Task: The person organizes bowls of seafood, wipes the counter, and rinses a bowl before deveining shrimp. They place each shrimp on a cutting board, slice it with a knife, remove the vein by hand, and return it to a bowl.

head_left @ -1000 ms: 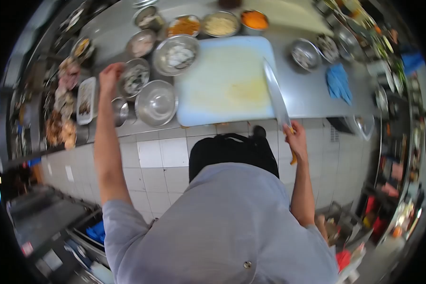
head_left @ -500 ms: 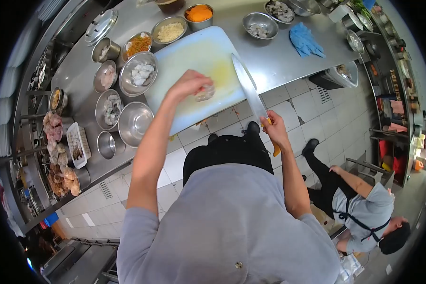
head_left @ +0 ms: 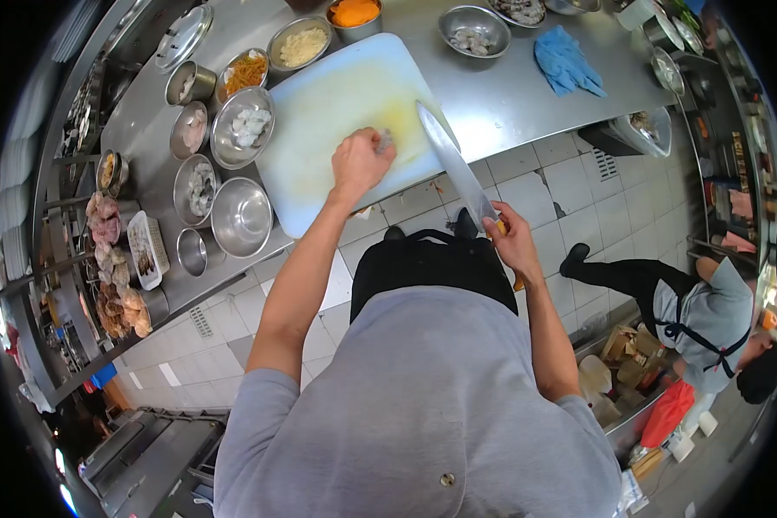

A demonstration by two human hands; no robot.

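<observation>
Over the white cutting board [head_left: 306, 112] my left hand [head_left: 363, 161] is closed, its fingers curled round a greyish peeled shrimp [head_left: 384, 140] that shows only in part past the fingertips. My right hand [head_left: 514, 239] grips the orange handle of a large kitchen knife [head_left: 454, 164]. The blade points away from me, its tip just over the board's right edge. Left of the board stand a steel bowl of pale peeled shrimp [head_left: 249, 127], a metal bowl [head_left: 243, 217] with nothing in it and a bowl of grey shrimp [head_left: 197, 190].
Bowls of minced garlic [head_left: 300, 46], orange shreds [head_left: 246, 71] and an orange ingredient [head_left: 354, 12] line the board's far side. On the right lie a bowl with several shrimp [head_left: 473, 40] and blue gloves [head_left: 568, 62]. A co-worker [head_left: 704, 315] is at my right, near a bin [head_left: 639, 136].
My left hand has closed more tightly round the shrimp, which hung from its fingertips before. The knife stays in my right hand. The view has shifted slightly, and the co-worker's pose has changed.
</observation>
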